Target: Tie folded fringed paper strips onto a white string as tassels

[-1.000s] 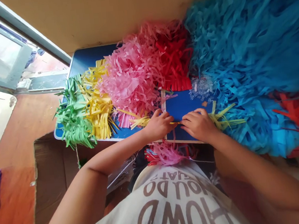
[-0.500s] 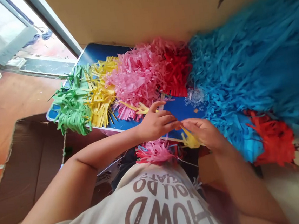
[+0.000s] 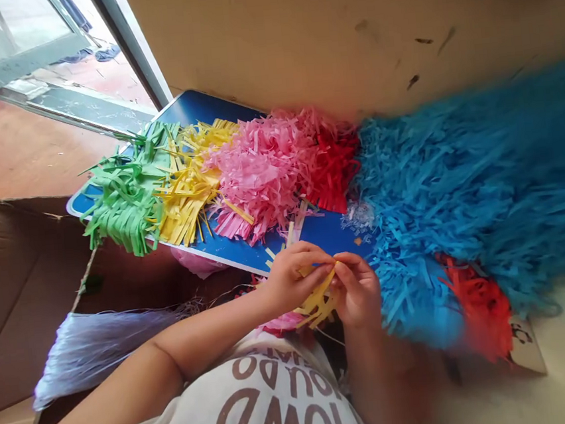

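Both my hands meet over the front edge of the blue table (image 3: 334, 227). My left hand (image 3: 301, 273) pinches a yellow fringed paper strip (image 3: 316, 305), and my right hand (image 3: 357, 288) grips the same strip close beside it. The strip's cut ends hang down between and below my hands. Beneath, partly hidden by my left hand and forearm, is a pink and red paper tassel (image 3: 283, 322) near my lap. Just beyond my fingers, a pile of pink fringed paper (image 3: 268, 167) lies on the table.
Green fringe (image 3: 121, 201), yellow fringe (image 3: 191, 194) and red fringe (image 3: 331, 170) lie along the table. A large blue fringe heap (image 3: 434, 177) fills the right side, with red fringe (image 3: 481, 306) at its front. A cardboard box (image 3: 19, 277) holding white strands (image 3: 100, 346) stands left.
My hands have drawn closer together and moved down toward my body, the yellow strip now hanging between them. The view has shifted, showing the white strands at left.
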`<state>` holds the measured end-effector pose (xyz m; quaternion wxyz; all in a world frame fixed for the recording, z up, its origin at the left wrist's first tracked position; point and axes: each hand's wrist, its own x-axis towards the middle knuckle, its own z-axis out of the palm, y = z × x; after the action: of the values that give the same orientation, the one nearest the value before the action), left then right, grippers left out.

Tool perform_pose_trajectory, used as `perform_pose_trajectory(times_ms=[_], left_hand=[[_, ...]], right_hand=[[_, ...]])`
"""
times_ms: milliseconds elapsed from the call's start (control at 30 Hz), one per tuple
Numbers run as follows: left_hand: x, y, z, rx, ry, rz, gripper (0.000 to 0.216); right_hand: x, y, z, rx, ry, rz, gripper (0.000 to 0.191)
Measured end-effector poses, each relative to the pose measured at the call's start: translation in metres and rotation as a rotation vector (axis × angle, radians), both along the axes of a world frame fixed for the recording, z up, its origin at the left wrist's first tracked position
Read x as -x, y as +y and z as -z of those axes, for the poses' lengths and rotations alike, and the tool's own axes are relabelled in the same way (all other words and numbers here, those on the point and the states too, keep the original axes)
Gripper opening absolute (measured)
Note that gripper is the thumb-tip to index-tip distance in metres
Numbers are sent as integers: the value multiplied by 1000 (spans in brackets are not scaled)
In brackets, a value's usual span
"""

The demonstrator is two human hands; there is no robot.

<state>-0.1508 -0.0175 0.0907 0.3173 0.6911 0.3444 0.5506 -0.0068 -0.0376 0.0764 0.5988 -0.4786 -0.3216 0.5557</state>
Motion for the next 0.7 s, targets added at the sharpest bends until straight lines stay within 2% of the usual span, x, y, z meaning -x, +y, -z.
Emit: perform_pose_trajectory(times_ms=[167, 233, 300, 400, 467, 500, 567, 700], left_hand=[[0, 7, 9, -56, 4, 32, 10], [-1, 14, 15, -19, -1, 37, 7], [0, 20, 18, 123, -29, 56, 8], [4, 30, 18, 540, -249, 145, 20], [6, 35, 17, 853, -477, 261, 28], [5, 37, 17, 966, -566, 319, 32], [3, 38, 18, 1067, -646, 383, 38], [-3, 33, 25, 1022, -598, 391, 41]], right_hand=[[11, 1, 5, -175, -91, 95, 16], [7, 5, 9, -226, -176, 108, 14], [-12, 15, 16, -249, -370, 142, 12], [-67, 44, 33, -167, -910, 282, 23], [-106, 65, 45, -29, -1336, 162, 32], [-121, 74, 51, 5, -1415, 129, 32], [-138, 86, 62, 55, -1527, 46, 31], [-137, 93, 74, 100, -1647, -50, 28]])
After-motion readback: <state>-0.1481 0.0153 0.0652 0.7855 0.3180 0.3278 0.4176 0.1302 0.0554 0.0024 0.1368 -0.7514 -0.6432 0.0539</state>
